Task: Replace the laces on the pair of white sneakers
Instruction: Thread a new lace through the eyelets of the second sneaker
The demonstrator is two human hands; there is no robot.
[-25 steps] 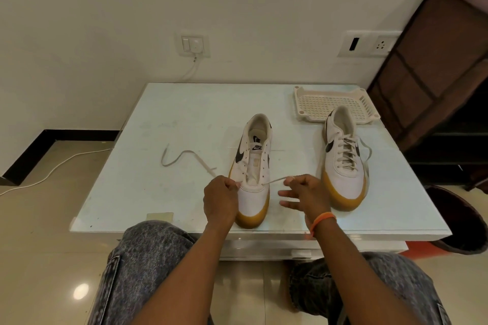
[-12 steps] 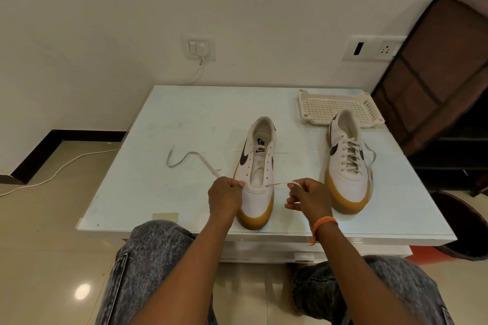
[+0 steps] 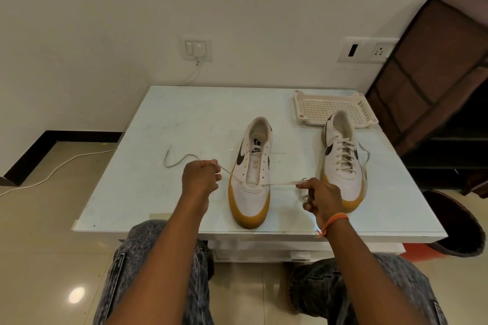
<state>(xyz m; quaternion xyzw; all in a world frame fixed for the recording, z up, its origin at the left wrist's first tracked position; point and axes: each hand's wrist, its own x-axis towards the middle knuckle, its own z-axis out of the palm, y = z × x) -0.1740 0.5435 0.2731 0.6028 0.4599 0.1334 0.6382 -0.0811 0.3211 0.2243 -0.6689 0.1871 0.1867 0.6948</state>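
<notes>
Both hands (image 3: 201, 176) (image 3: 320, 196) have spread, hiding the lace (image 3: 284, 183) ends.

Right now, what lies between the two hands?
In the head view, the unlaced sneaker lies between the left hand and right hand, the lace stretched across its toe end.

Soft, even indoor light filled the room, moderately bright with a warm yellowish cast. A round glare spot (image 3: 76, 295) shone on the glossy floor (image 3: 39, 232), well below and left of the fingers (image 3: 303, 185). The pale bench (image 3: 184, 119) beyond the fingers reflected a faint sheen, and shadows there were weak. Focus was sharp throughout. Wide-angle distortion bent the wall (image 3: 105, 8) and the brown rack (image 3: 435, 74) near the frame edges.
</notes>
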